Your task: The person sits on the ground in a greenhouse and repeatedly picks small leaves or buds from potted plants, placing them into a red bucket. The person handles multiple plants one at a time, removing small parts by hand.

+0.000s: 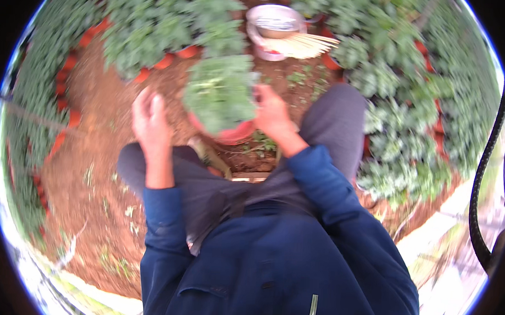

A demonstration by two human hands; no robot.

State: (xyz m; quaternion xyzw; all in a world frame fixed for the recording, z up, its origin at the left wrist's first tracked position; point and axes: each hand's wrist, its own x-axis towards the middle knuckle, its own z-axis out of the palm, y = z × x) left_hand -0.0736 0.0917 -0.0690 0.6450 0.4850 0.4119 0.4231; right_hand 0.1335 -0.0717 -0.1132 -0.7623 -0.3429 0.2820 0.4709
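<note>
Between my knees stands a red plastic pot (232, 136) with a leafy green plant (219, 90) spreading over its top. My left hand (150, 119) is raised to the left of the plant, apart from it, with thumb and fingers spread and nothing visible in them. At the plant's right side, my right hand (275, 112) has its bent fingers close to the leaves. Motion blur hides whether those fingers grip a leaf, a stem or some small thing. The pot's lower side is partly covered by foliage.
Ahead, a white bucket (276, 57) carries a bowl (279, 25) and a fan of thin pale sticks (308, 46). Rows of potted plants (156, 26) border the reddish soil (100, 151) on the left, with more potted plants (391, 87) on the right.
</note>
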